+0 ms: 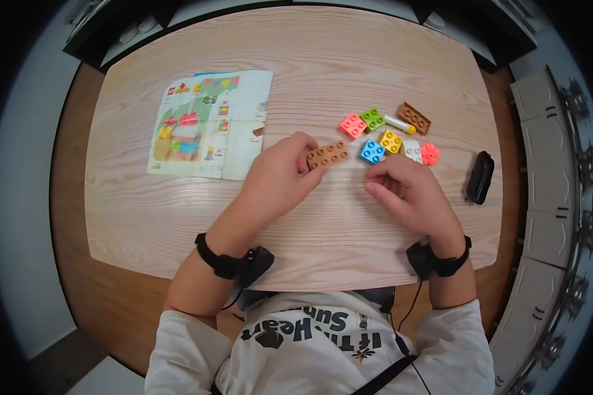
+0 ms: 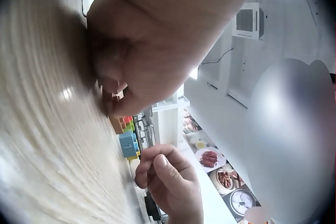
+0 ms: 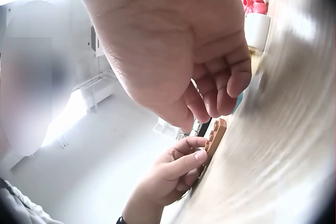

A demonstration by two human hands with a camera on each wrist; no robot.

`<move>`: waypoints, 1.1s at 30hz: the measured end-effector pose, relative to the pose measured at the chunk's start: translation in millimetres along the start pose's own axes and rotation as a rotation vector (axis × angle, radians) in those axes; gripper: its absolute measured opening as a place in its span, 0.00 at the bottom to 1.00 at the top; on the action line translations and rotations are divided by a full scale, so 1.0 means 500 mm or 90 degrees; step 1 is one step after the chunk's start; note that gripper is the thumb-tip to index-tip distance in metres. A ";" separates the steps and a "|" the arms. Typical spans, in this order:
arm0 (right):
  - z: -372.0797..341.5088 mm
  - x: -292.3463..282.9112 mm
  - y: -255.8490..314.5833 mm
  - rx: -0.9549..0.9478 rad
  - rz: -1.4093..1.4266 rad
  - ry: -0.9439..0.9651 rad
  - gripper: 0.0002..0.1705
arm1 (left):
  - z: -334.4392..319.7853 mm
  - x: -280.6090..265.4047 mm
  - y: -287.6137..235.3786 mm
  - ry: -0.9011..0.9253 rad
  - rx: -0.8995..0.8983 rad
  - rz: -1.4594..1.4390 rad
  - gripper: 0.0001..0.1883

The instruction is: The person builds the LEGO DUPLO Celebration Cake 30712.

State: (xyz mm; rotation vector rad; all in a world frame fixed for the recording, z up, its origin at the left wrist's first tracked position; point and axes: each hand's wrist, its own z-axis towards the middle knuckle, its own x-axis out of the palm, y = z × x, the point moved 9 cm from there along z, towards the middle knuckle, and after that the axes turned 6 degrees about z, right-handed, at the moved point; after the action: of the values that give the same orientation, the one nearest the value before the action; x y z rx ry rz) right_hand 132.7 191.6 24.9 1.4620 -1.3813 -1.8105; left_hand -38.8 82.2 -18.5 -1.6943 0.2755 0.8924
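My left hand pinches one end of a light brown toy building brick with two rows of studs. In the right wrist view the brown brick stands close over the table, studs facing away from the wood. Nothing is held by my right hand, whose fingers hang loosely curled near the front of the brick group. Nearest to it are a blue brick, a yellow brick and a white brick, the last partly behind the hand. A coral flower piece sits beside the white one.
Farther back lie a coral brick, a green brick, a clear tube with a yellow end and a darker brown brick. An unfolded instruction sheet covers the table's left part. A black case lies near the right edge.
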 end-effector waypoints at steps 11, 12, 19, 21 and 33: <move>-0.002 0.019 -0.018 0.021 -0.017 0.030 0.17 | -0.012 0.004 -0.035 0.062 0.109 0.047 0.20; -0.001 0.021 -0.018 0.029 -0.011 0.032 0.18 | -0.011 0.007 -0.033 0.075 0.105 0.047 0.20; 0.006 0.029 -0.022 0.047 -0.037 0.024 0.22 | -0.019 0.012 -0.037 0.072 0.181 0.046 0.18; 0.008 0.035 -0.023 0.021 -0.041 0.030 0.24 | -0.021 0.012 -0.044 0.069 0.203 0.058 0.17; 0.004 0.026 -0.064 0.095 0.144 -0.123 0.34 | -0.025 0.022 -0.044 0.089 0.211 0.034 0.23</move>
State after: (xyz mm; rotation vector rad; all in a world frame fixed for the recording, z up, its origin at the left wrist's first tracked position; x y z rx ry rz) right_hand 134.2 195.0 -9.2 1.1664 -1.7342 -1.7722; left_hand -12.9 80.7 -9.3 -1.4463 0.5352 0.7227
